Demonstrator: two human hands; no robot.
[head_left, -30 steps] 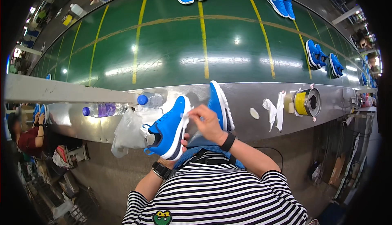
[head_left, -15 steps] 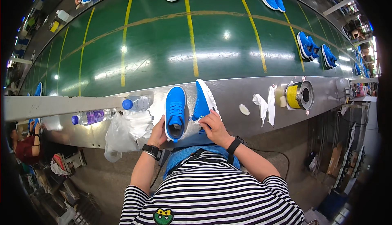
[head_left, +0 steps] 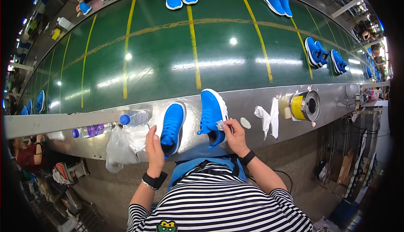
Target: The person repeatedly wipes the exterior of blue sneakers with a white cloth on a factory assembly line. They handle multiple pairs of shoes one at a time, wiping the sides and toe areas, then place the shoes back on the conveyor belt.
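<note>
Two blue running shoes with white soles rest on the metal ledge before me, toes pointing away. By the left shoe [head_left: 172, 124], my left hand [head_left: 155, 153] is open, fingers stretched and off the shoe. At the outer side of the right shoe [head_left: 211, 114], my right hand [head_left: 236, 138] pinches a small white cloth scrap [head_left: 220, 125]. That shoe leans a little, showing its white sole edge on the right. A white oval piece [head_left: 245, 123] lies just beyond my right fingers, and white cloth strips [head_left: 269, 117] lie farther right.
A green conveyor belt [head_left: 160, 42] with yellow lines carries several blue shoes. On the ledge are a yellow-labelled tin [head_left: 299, 107], a blue-capped bottle [head_left: 135, 117], a purple-labelled bottle [head_left: 94, 130] and a plastic bag [head_left: 118, 150]. A pale metal bar [head_left: 59, 124] crosses at left. Other people work nearby.
My left hand has let go of the left shoe. The right shoe, tipped on its side before, now sits more upright. My right hand has moved right, with the white scrap now plainly visible.
</note>
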